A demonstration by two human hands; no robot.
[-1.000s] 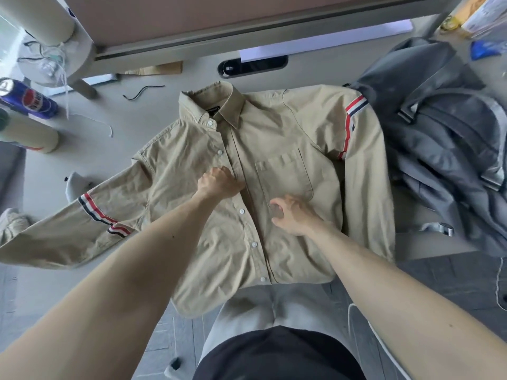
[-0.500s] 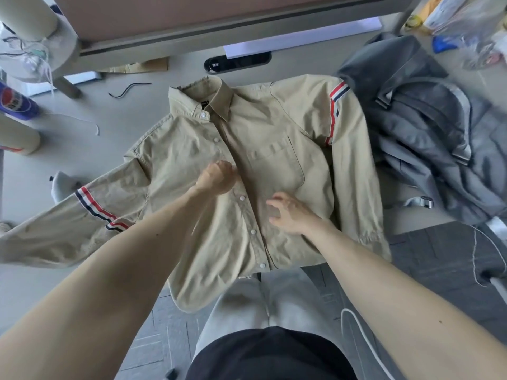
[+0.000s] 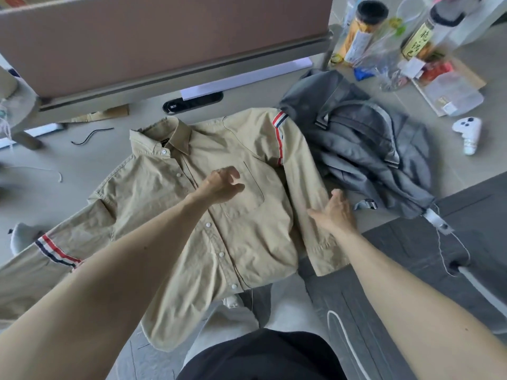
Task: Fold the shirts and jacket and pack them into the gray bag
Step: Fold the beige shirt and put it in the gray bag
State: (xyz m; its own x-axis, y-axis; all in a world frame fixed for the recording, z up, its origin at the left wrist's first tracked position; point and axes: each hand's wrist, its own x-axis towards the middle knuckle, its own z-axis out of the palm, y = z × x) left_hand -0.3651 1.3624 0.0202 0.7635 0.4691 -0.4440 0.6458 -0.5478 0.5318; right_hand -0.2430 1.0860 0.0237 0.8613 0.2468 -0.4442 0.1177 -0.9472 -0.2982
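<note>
A tan button shirt [image 3: 164, 193] with red, white and blue sleeve stripes lies face up on the table, its hem hanging over the front edge. One sleeve stretches out to the left; the other lies folded down along the right side. My left hand [image 3: 220, 183] hovers over the chest near the pocket, fingers loosely curled, holding nothing. My right hand [image 3: 333, 212] lies with straight fingers at the lower part of the right sleeve. The gray bag [image 3: 367, 149] sits crumpled just right of the shirt.
A brown partition [image 3: 164, 42] stands along the back of the table. Bottles, plastic wrap and packets [image 3: 384, 42] crowd the far right corner. A white game controller [image 3: 469, 133] lies at the right. A black cable [image 3: 90, 135] lies at the left.
My left hand let go of the button placket, uncurled and moved right over the pocket. My right hand slid from the shirt front out to the right sleeve. The view swung to the right.
</note>
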